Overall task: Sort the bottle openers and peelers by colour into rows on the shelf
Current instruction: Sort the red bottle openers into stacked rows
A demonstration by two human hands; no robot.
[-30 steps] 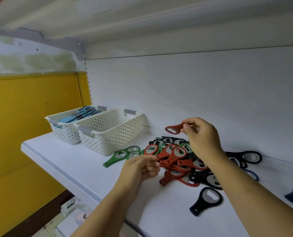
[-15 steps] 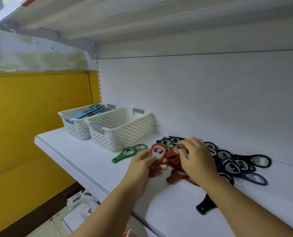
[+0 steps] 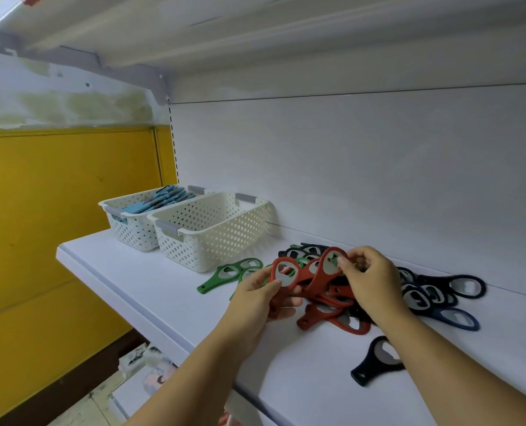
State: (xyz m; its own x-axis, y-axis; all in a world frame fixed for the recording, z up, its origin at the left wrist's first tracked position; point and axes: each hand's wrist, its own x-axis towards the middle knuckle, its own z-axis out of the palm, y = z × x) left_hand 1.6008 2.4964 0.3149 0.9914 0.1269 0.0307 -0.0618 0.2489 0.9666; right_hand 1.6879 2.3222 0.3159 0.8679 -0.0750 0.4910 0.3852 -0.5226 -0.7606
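With the left grip (image 3: pixel 252 305) curled round a red opener (image 3: pixel 281 273), pinching a second red opener (image 3: pixel 332 265) by its ring in the right grip (image 3: pixel 372 281).

Holding both just above the mixed heap on the white shelf (image 3: pixel 151 272). Lying beneath: a red pile (image 3: pixel 332 316); to the left, green openers (image 3: pixel 227 273) just beside a white basket (image 3: pixel 218 238); to the right, dark blue openers (image 3: pixel 433 293) near the back wall; nearer the edge, apart, a black opener (image 3: pixel 375 361) partly under the right forearm. Behind the near basket, a far basket (image 3: pixel 132 232) holding light blue pieces (image 3: pixel 160 198).
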